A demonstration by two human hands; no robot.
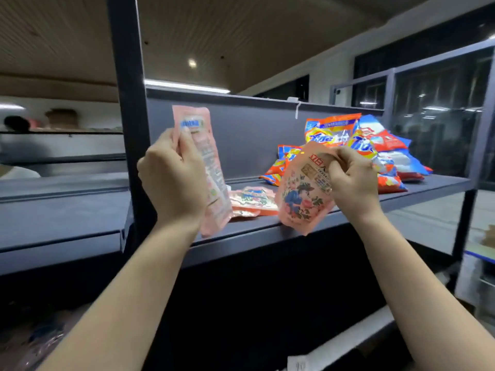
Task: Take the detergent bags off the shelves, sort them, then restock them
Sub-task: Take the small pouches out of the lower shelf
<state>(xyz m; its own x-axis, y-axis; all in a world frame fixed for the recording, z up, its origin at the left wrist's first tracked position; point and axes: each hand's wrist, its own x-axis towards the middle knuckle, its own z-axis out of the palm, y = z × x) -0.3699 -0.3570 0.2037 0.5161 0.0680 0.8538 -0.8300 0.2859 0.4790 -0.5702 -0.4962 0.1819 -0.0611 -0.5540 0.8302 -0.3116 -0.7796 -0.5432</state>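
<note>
My left hand (171,178) grips a pink detergent bag (206,167) upright, its printed back turned toward me, above the left end of the dark shelf (334,210). My right hand (351,178) pinches the top of a second pink bag (302,194) with a floral picture, held tilted over the shelf's front edge. More pink bags (253,200) lie flat on the shelf between my hands. A pile of orange and blue detergent bags (356,145) is heaped at the right end of the shelf.
A dark upright post (124,89) stands left of the bags. The shelf's back panel (241,135) rises behind them. Another shelf (61,210) extends to the left. Glass panels (434,116) and a white box (479,285) are at the right.
</note>
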